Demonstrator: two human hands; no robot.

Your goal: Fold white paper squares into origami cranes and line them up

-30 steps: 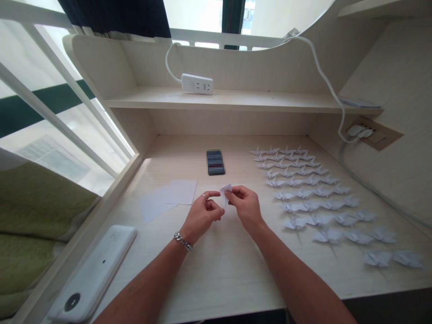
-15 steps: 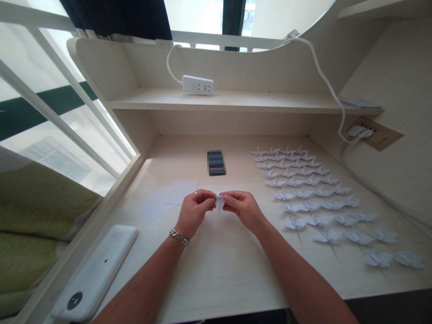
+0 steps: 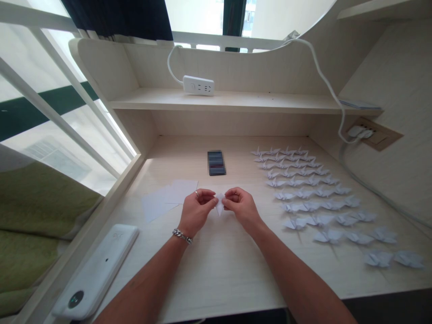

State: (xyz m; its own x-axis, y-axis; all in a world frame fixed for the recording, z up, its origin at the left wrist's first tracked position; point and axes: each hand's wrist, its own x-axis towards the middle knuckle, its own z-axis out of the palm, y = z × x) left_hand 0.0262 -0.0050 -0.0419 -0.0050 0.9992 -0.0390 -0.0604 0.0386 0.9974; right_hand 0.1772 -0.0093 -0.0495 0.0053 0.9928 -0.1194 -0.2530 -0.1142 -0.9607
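Observation:
Between my hands is a small folded white paper (image 3: 220, 208), shaped like a diamond with its lower point toward me. My left hand (image 3: 198, 209), with a ring on a finger and a chain bracelet on the wrist, pinches its left corner. My right hand (image 3: 242, 207) pinches the right corner. Close to my left hand, flat sheets of white paper (image 3: 162, 200) lie overlapping on the desk. Rows of folded white paper cranes (image 3: 313, 193) stand to the right of my right hand.
A dark phone-like object (image 3: 216, 163), its face blurred, lies beyond my hands. At the left edge is a long white device (image 3: 97, 270) with a round dark display. A power strip (image 3: 199, 85) rests on the shelf (image 3: 236, 100); its white cable runs to the wall socket (image 3: 378, 133).
The folded paper has turned from a narrow, upright strip-like look to a wider diamond facing me. My hands have shifted slightly and moved a little apart at the fingertips.

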